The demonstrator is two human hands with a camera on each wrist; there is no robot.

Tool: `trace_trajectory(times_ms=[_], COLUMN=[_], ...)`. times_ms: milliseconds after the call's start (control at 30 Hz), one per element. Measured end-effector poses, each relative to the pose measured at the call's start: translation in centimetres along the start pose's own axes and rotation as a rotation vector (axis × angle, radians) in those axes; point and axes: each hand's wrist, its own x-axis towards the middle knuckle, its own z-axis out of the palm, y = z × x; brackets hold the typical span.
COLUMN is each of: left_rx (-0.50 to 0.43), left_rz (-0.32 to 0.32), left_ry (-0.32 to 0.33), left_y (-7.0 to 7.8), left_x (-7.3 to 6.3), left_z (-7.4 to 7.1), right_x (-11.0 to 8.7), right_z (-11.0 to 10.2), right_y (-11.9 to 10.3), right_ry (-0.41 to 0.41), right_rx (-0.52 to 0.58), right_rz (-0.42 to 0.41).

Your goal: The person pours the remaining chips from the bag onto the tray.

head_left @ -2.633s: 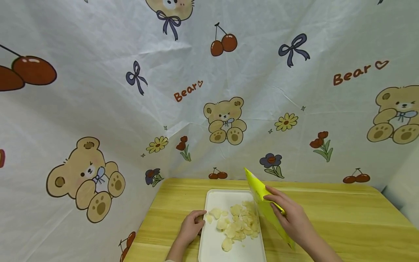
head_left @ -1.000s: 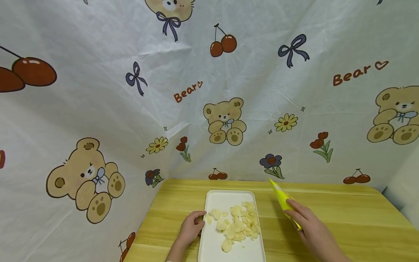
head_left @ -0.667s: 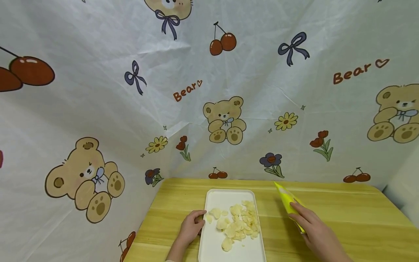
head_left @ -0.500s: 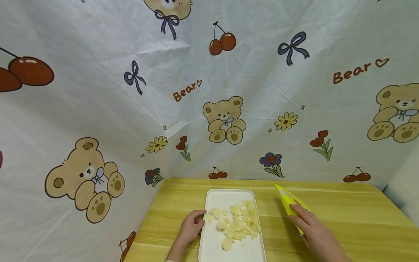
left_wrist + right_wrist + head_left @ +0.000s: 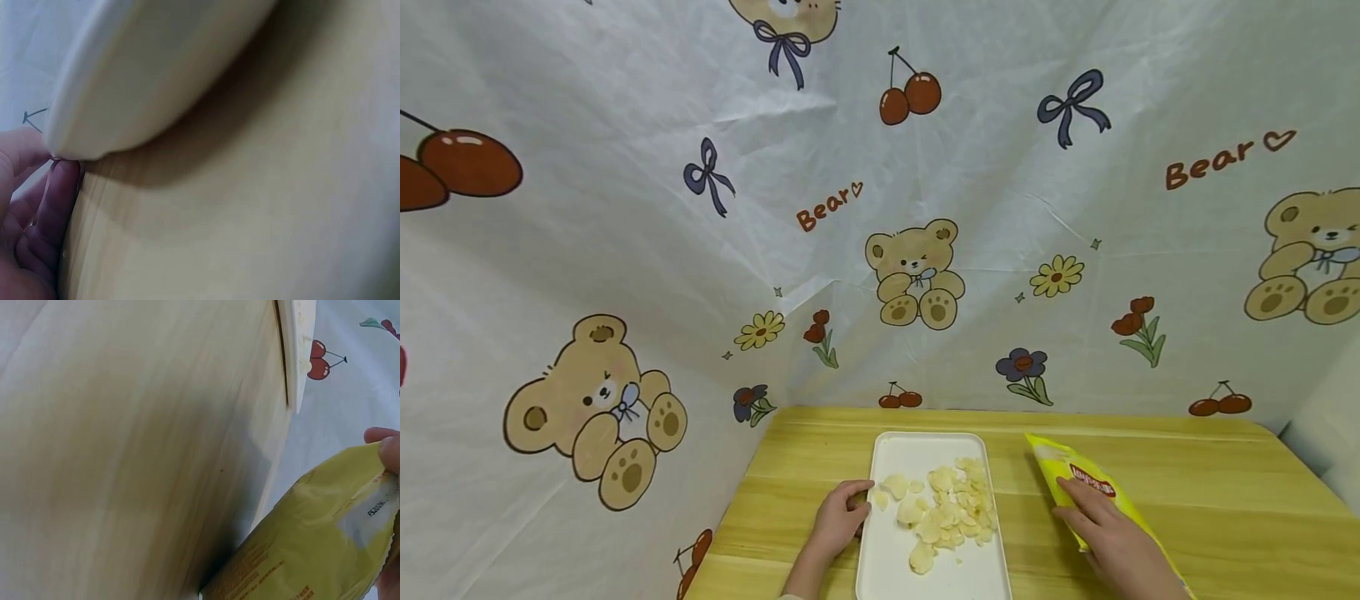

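A white rectangular tray (image 5: 913, 450) lies on the table in the head view, bearing a scatter of pale potato chips (image 5: 951, 512), thickest toward its right side. My left hand (image 5: 837, 521) is at the tray's left edge, pinching it with bent fingers. Close up in the left wrist view, the fingers (image 5: 61, 187) meet the tray's rim from above and below. To the right of the tray, my right hand (image 5: 1108, 533) grips a yellow chip bag (image 5: 1120, 496) with a red label. The right wrist view shows the thumb and a finger on the bag (image 5: 300, 531) near its end.
The wooden table (image 5: 1217, 492) extends to the right of the bag and behind the tray. A white cloth (image 5: 985, 183) printed with bears, cherries, bows and flowers hangs behind the table and along its left side.
My right hand has drawn the bag from above the tray's right edge rightward and lower over the table, turning its labelled face into view. The left hand and the chips stay put.
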Motion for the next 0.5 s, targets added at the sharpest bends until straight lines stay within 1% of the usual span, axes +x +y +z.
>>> trace_trajectory(times_ms=[100,233,333,400,500], left_rx=[-0.013,-0.015,-0.011,-0.012,-0.012], left_rz=[-0.003,0.008,0.016,0.02,0.023], left_ry=[-0.002,0.005,0.011,0.013,0.017], left_y=[0.0,0.1,0.2,0.2,0.2], left_x=[0.0,0.0,0.0,-0.1,-0.2], left_z=[0.0,0.0,0.0,0.0,0.1], right_x=[-0.1,-0.1,0.0,-0.1,-0.2], right_z=[0.4,0.7,0.7,0.8,0.9], right_y=[-0.2,-0.7,-0.9,-1.0,-1.1], right_ry=[-0.042,-0.183,-0.264,-0.279,-0.275], right_rx=[0.014,0.075,0.12,0.133,0.133], right_rz=[0.028,0.124,0.174,0.182,0.188])
